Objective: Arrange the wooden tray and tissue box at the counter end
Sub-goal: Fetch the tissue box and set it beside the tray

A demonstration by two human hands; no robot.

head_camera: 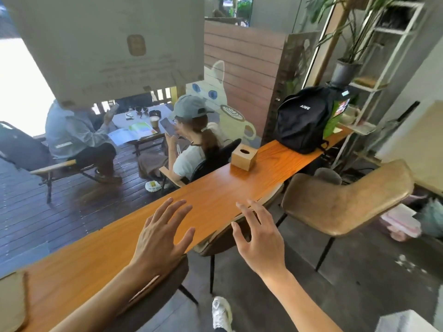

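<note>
A small wooden tissue box (243, 156) with a round hole in its top stands on the long orange wooden counter (215, 195), well beyond both hands. My left hand (161, 236) hovers over the counter with its fingers spread and nothing in it. My right hand (260, 236) is beside it, over the counter's near edge, also spread and holding nothing. At the lower left corner a pale wooden surface (12, 300) lies on the counter; I cannot tell whether it is the tray.
A black backpack (302, 121) sits at the counter's far end with a green bag behind it. Brown chairs (342, 202) stand along the counter's near side. A white shelf with a potted plant (346, 68) is at the back right. Two people sit outside behind the glass.
</note>
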